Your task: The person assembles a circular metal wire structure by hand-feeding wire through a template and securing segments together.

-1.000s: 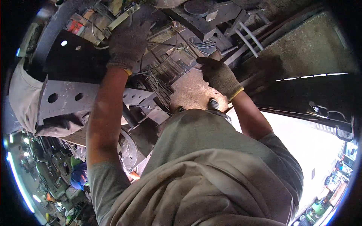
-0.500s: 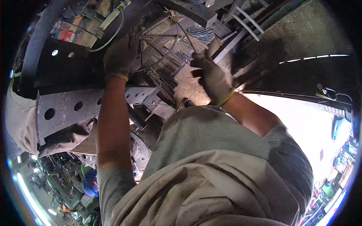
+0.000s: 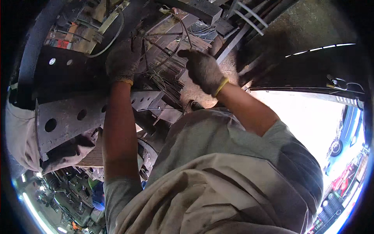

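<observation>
Both my hands wear dusty work gloves with yellow cuffs. My left hand (image 3: 124,60) is against dark metal beside a frame of thin dark rods (image 3: 159,47) with a curved hoop. Shadow hides its fingers, so I cannot see whether it grips the frame. My right hand (image 3: 204,70) hovers right of the hoop, with thumb and forefinger apart and nothing visible between them. Below the left hand runs a grey metal plate (image 3: 64,113) with a row of round holes, passing under my left forearm.
Thin rods (image 3: 165,84) lie in a heap between and beyond my hands. A ladder-like metal piece (image 3: 251,17) and long bars lie at the far right. Cloth (image 3: 19,136) hangs at the plate's left end. Machinery (image 3: 72,202) stands at lower left; a bright opening (image 3: 296,117) is at right.
My right hand has moved left and turned, bringing it closer to the hoop. My left hand has stayed almost in place. The view has shifted slightly.
</observation>
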`<state>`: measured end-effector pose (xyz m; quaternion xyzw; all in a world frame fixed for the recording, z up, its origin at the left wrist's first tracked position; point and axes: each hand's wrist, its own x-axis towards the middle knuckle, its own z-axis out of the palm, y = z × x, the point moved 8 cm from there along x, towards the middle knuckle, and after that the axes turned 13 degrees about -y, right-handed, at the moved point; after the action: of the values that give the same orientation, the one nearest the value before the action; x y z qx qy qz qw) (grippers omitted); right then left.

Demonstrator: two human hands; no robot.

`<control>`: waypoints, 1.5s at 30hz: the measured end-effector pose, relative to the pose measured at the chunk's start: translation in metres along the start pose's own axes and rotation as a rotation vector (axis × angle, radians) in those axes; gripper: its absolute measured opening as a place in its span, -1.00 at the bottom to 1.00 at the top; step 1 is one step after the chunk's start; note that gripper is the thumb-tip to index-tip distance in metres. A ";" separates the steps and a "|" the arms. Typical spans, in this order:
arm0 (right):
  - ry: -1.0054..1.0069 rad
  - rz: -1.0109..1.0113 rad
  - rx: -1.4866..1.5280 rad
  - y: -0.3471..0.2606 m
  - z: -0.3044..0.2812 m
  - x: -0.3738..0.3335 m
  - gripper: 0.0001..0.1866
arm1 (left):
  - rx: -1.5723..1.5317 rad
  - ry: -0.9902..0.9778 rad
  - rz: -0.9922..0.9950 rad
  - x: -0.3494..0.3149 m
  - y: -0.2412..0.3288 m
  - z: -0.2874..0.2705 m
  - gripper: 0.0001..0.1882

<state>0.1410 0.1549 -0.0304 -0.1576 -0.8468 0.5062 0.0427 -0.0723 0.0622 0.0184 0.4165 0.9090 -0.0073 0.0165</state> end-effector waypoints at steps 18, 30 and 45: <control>0.410 0.288 0.932 0.015 0.049 0.027 -0.63 | -0.074 0.143 0.145 -0.008 0.008 0.002 -0.51; 0.169 0.233 0.520 0.066 0.011 0.066 -0.64 | -0.132 0.132 0.075 0.002 -0.005 0.011 -0.54; 0.276 0.320 0.623 0.042 0.021 0.039 -0.40 | -0.078 0.147 0.091 0.007 -0.009 0.013 -0.55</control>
<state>0.1086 0.1680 -0.0808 -0.3340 -0.6032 0.7138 0.1226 -0.0830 0.0614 0.0051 0.4559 0.8874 0.0596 -0.0337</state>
